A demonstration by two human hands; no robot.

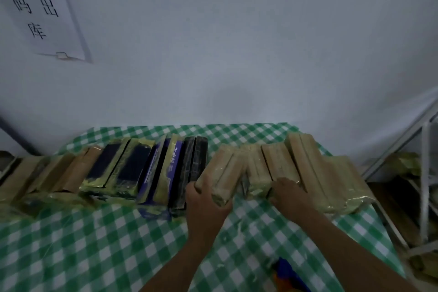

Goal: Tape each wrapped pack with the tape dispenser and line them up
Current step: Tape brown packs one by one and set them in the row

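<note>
The left hand (pixel 204 199) grips a tan pack (pixel 225 168) with curled fingers; the right hand (pixel 289 193) grips a nearby pack (pixel 280 163) on the checked worktop (pixel 94 244).

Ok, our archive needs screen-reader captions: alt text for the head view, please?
A person's left grip holds the near end of a tan wrapped pack while the right grip touches another tan pack, in a row of packs on a green checked tablecloth against a white wall.
</note>
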